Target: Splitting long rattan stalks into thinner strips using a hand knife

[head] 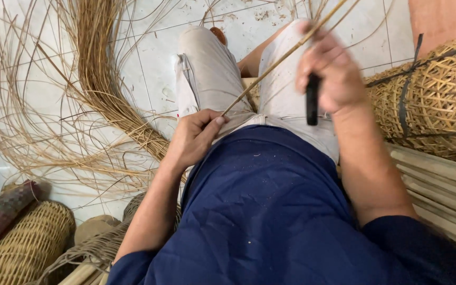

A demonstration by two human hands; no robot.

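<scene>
Over the person's lap, a thin cane point(286, 53) runs slantwise from the left hand point(193, 138) up past the right hand point(331, 74). Left hand fingers pinch the cane's lower end, closed on it, resting on the thigh. Right hand is clenched around a black handle point(312, 100), and the cane passes along its knuckles; whether it also grips the cane I cannot tell. Left of the cane, a bundle of loose strands point(101, 79) lies on the tile floor point(154, 53). Right of the cane stands a woven basket point(434, 100).
</scene>
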